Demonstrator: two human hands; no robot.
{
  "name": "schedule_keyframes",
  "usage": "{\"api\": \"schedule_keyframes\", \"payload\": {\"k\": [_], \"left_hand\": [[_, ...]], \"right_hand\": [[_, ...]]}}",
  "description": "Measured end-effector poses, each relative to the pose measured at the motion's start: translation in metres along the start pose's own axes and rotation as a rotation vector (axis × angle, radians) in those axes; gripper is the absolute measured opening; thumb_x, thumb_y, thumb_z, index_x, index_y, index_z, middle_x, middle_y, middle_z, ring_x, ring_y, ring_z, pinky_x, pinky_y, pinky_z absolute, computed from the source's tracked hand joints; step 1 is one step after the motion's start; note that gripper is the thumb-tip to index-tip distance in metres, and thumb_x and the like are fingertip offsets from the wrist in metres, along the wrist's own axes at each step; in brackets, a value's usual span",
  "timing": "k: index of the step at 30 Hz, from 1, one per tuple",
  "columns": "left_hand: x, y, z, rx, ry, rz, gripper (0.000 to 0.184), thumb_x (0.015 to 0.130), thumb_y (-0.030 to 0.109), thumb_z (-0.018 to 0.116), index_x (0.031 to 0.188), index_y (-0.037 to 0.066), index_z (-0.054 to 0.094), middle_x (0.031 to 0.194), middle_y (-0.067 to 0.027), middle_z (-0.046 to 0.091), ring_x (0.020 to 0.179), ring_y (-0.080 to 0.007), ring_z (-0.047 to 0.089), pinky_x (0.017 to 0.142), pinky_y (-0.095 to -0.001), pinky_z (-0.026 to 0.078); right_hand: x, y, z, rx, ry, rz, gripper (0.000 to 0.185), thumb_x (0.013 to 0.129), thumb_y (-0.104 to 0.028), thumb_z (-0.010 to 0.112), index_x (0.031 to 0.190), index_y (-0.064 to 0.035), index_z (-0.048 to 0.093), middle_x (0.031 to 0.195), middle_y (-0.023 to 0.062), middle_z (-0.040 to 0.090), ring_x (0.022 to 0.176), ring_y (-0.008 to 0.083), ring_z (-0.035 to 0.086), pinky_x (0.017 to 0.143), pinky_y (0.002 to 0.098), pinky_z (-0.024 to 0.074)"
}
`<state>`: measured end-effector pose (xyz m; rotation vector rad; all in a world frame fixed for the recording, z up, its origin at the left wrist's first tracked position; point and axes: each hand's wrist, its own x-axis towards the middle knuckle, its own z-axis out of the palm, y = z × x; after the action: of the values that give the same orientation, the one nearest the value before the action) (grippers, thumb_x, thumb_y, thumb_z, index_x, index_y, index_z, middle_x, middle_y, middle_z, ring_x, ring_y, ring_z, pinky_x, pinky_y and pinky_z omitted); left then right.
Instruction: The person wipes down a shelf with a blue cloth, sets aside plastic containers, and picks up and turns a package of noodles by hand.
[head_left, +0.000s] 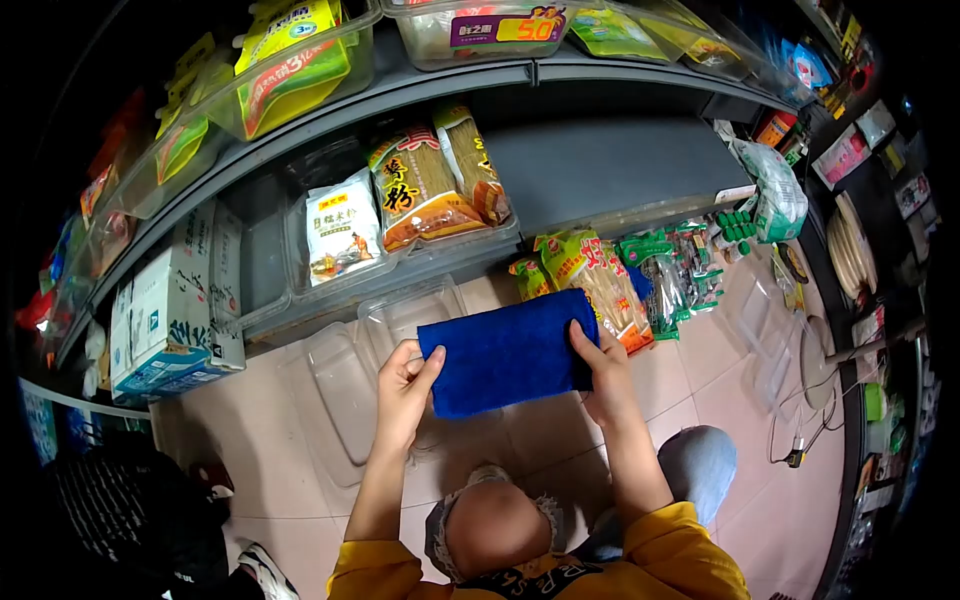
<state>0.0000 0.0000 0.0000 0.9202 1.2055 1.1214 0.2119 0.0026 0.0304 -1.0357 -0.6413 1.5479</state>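
A blue cloth [510, 355], folded into a rectangle, is stretched between my two hands above the floor. My left hand [405, 385] pinches its left edge, thumb on top. On the opposite edge, my right hand [603, 370] grips it with the thumb lying over the cloth; the fingers underneath are hidden. Just beyond the cloth, noodle packets [590, 275] lie on the floor, partly covered by it. Clear plastic trays [335, 400] rest on the floor to the left of my left hand.
Ahead, the lower shelf [600, 165] holds a tray with a white flour bag [343, 228] and noodle bags [425, 190]. A carton [180, 310] stands at left. Green packets [670, 275] and a cable [797, 450] are at right. Another person's shoe [268, 572] shows lower left.
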Motion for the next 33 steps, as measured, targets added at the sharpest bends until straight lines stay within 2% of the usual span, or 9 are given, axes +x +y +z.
{"api": "schedule_keyframes", "payload": {"k": [6,8,9,13,19,22,25,31,33], "left_hand": [[0.007,-0.035,0.007,0.31,0.108,0.232,0.028,0.082,0.018,0.051,0.104,0.004,0.044,0.085,-0.0026,0.053,0.074,-0.0071,0.048,0.064,-0.0214,0.039],[0.004,-0.039,0.02,-0.167,-0.083,-0.022,0.045,0.084,0.038,0.042,0.112,0.002,0.04,0.105,-0.0078,0.049,0.096,-0.015,0.047,0.082,-0.0295,0.037],[0.004,-0.038,0.028,-0.167,-0.083,-0.021,0.045,0.084,0.038,0.042,0.112,0.002,0.04,0.105,-0.0078,0.049,0.096,-0.015,0.047,0.082,-0.0295,0.037],[0.002,-0.022,0.048,-1.039,-0.26,-0.465,0.078,0.072,0.066,0.028,0.117,0.003,0.036,0.116,-0.013,0.042,0.107,-0.0257,0.041,0.093,-0.0395,0.029],[0.005,-0.025,0.055,-1.014,-0.175,-0.229,0.069,0.079,0.057,0.031,0.121,0.003,0.032,0.12,-0.0133,0.039,0.109,-0.0255,0.039,0.093,-0.0387,0.029],[0.004,-0.023,0.058,-0.873,-0.131,-0.097,0.062,0.083,0.048,0.03,0.125,0.002,0.026,0.124,-0.0139,0.035,0.113,-0.0251,0.036,0.095,-0.0371,0.027],[0.009,-0.038,0.053,-0.93,-0.236,-0.142,0.06,0.084,0.047,0.03,0.125,0.003,0.025,0.124,-0.0157,0.034,0.114,-0.0262,0.034,0.096,-0.037,0.025],[0.008,-0.024,0.052,-1.043,-0.242,-0.181,0.055,0.085,0.044,0.03,0.124,0.005,0.028,0.122,-0.0148,0.037,0.111,-0.0251,0.037,0.094,-0.0367,0.028],[0.009,-0.022,0.048,-1.188,-0.196,-0.198,0.048,0.087,0.038,0.031,0.124,0.007,0.029,0.121,-0.0106,0.039,0.109,-0.0229,0.039,0.093,-0.0362,0.029]], "right_hand": [[-0.001,-0.011,0.015,-0.235,-0.023,-0.102,0.024,0.085,-0.02,0.045,0.099,-0.0011,0.051,0.083,-0.0004,0.055,0.074,0.005,0.049,0.066,0.0182,0.0394],[0.0,-0.008,0.015,-0.502,-0.167,-0.093,0.025,0.086,-0.02,0.044,0.1,-0.0013,0.051,0.081,-0.0002,0.055,0.071,0.0043,0.047,0.066,0.0177,0.0385],[0.004,-0.002,0.014,-0.586,-0.244,-0.043,0.026,0.086,-0.021,0.044,0.103,-0.0019,0.049,0.083,0.0018,0.055,0.073,0.0058,0.047,0.067,0.0192,0.039],[0.006,0.01,0.036,-0.657,-0.443,0.044,0.031,0.085,-0.023,0.045,0.106,-0.0011,0.048,0.087,0.0052,0.057,0.077,0.0102,0.049,0.071,0.0232,0.0398],[0.015,0.012,0.03,-0.504,-0.294,0.181,0.028,0.083,-0.022,0.05,0.102,-0.0015,0.051,0.085,-0.0004,0.055,0.074,0.0042,0.049,0.067,0.0184,0.0415],[0.017,0.021,0.021,-0.624,-0.359,0.058,0.025,0.082,-0.015,0.051,0.103,-0.0015,0.05,0.088,0.0006,0.055,0.078,0.0049,0.048,0.07,0.0196,0.0405],[0.014,0.03,0.024,-0.769,-0.526,-0.249,0.024,0.083,-0.014,0.049,0.102,0.0009,0.049,0.088,0.0059,0.055,0.078,0.0075,0.048,0.071,0.0205,0.0401],[0.015,0.019,0.039,-0.711,-0.285,-0.052,0.03,0.079,-0.01,0.053,0.107,0.0004,0.045,0.092,0.0094,0.054,0.082,0.0159,0.051,0.073,0.0259,0.0403],[0.018,0.021,0.041,-0.946,-0.219,-0.372,0.034,0.076,-0.007,0.057,0.107,-0.0013,0.045,0.083,0.0056,0.052,0.076,0.0093,0.051,0.067,0.0215,0.0425]]}}
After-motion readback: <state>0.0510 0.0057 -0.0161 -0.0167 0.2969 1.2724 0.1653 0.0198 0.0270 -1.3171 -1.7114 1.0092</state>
